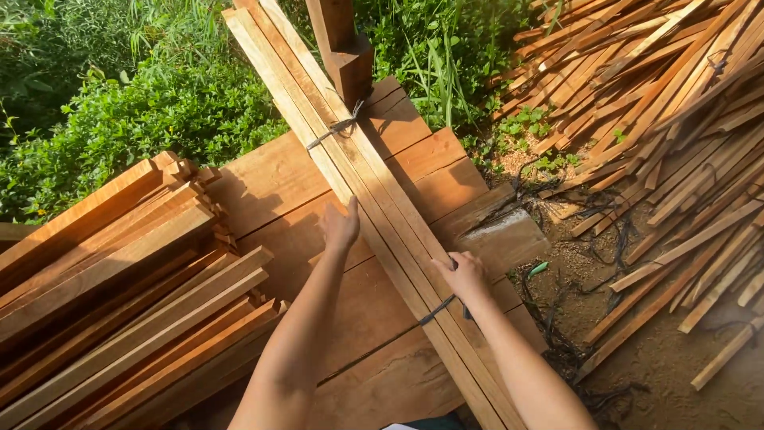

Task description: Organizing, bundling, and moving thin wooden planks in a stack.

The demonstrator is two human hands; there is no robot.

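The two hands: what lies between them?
In the head view, the bundle of long wooden slats runs between the left hand and right hand.

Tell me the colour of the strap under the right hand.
Black, as far as the head view shows: the strap crosses the pale slat bundle.

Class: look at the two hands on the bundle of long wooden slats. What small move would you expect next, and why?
Probably pulling the dark strap snug with the right hand. It grips the strap where it crosses the bundle of long pale wooden slats, while the left hand steadies them; a thin wire tie already binds the far part.
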